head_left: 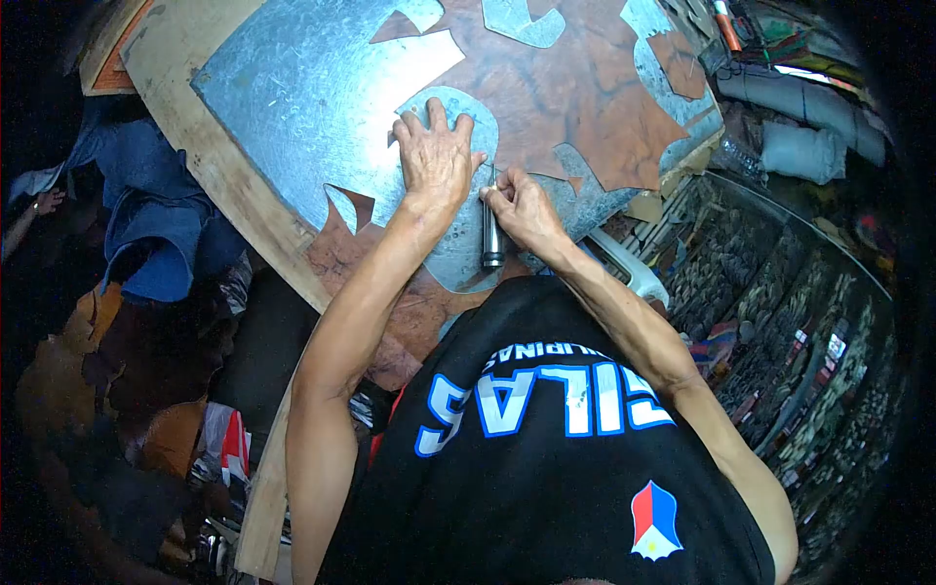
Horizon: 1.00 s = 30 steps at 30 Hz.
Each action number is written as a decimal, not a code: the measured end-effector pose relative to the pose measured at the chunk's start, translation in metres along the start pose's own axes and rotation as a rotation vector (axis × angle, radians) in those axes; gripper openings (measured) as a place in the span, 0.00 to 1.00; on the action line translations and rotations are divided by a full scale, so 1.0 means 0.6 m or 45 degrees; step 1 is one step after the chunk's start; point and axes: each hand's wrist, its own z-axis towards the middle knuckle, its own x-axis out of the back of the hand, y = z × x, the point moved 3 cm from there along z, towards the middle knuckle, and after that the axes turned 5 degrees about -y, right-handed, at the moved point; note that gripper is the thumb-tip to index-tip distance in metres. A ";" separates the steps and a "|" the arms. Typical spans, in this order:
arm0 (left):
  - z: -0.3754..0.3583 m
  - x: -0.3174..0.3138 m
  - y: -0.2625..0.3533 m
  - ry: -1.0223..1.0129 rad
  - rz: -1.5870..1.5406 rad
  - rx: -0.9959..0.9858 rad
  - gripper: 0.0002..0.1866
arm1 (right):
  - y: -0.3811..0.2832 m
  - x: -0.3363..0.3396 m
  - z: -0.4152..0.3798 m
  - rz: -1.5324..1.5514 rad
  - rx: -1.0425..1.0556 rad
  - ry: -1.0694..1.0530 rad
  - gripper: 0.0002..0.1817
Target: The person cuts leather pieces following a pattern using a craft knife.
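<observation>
My left hand (434, 156) lies flat with fingers spread on a rounded grey sheet piece (475, 109), which looks like a pattern template. The piece rests on brown leather (546, 117) and runs down toward my body. Close to its right edge, my right hand (524, 207) pinches a knife (493, 239) with a dark, shiny round handle. The thin tip points away from me, at the edge of the piece. Whether it has entered the leather is too small to tell.
A metal sheet (283, 88) covers the wooden table (185, 107). Leather offcuts (673, 63) with cut-out gaps lie on it. Dark blue material (156, 234) hangs at the left, where another person's hand (49, 201) shows. Plastic-wrapped rolls (799, 151) and piled goods crowd the right.
</observation>
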 end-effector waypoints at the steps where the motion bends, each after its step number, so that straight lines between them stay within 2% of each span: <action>1: -0.001 -0.002 0.000 -0.001 0.001 -0.003 0.24 | 0.000 -0.002 -0.003 -0.006 -0.029 -0.017 0.14; 4: -0.002 0.005 0.001 0.059 0.029 -0.018 0.24 | 0.011 -0.009 -0.006 0.008 0.009 -0.030 0.15; 6: -0.001 0.014 -0.001 -0.048 -0.064 0.007 0.25 | 0.020 -0.006 -0.007 -0.025 -0.005 -0.042 0.16; 7: 0.001 0.014 -0.008 -0.023 -0.057 0.019 0.25 | 0.018 0.001 -0.003 -0.055 -0.017 -0.054 0.16; 10: -0.014 0.019 -0.042 0.247 -0.301 0.009 0.26 | -0.002 0.043 0.006 0.089 0.122 0.006 0.16; 11: -0.016 0.015 -0.056 0.261 -0.287 0.031 0.26 | -0.009 0.057 0.027 -0.070 0.177 0.049 0.17; 13: -0.025 0.000 -0.086 0.491 -0.561 0.174 0.26 | -0.035 0.063 0.058 -0.436 0.544 0.151 0.23; 14: -0.028 -0.010 -0.093 0.438 -0.662 0.204 0.27 | -0.044 0.062 0.070 -0.434 0.575 0.146 0.23; 16: -0.029 -0.017 -0.091 0.523 -0.755 0.202 0.27 | -0.075 0.045 0.083 -0.699 0.784 0.131 0.33; 17: -0.029 -0.020 -0.090 0.583 -0.862 0.177 0.28 | -0.083 0.039 0.091 -0.698 0.809 0.125 0.33; 19: -0.025 -0.028 -0.087 0.597 -0.926 0.166 0.28 | -0.085 0.023 0.106 -0.862 0.751 -0.023 0.40; 22: -0.025 -0.031 -0.076 0.508 -1.412 0.291 0.27 | -0.082 0.036 0.108 -0.875 0.743 0.003 0.39; 24: -0.024 -0.032 -0.075 0.548 -1.468 0.336 0.27 | -0.067 0.065 0.107 -0.912 0.712 0.099 0.40; 25: -0.024 -0.030 -0.076 0.577 -1.517 0.370 0.27 | -0.070 0.092 0.111 -0.878 0.561 0.008 0.40; 27: -0.026 -0.033 -0.074 0.601 -1.524 0.420 0.27 | -0.028 0.144 0.145 -0.832 0.584 0.274 0.37; 29: -0.016 -0.040 -0.077 0.688 -1.609 0.548 0.27 | -0.018 0.196 0.160 -0.869 0.520 0.329 0.35; 30: -0.010 -0.046 -0.079 0.715 -1.685 0.644 0.26 | -0.006 0.214 0.173 -0.844 0.601 0.329 0.33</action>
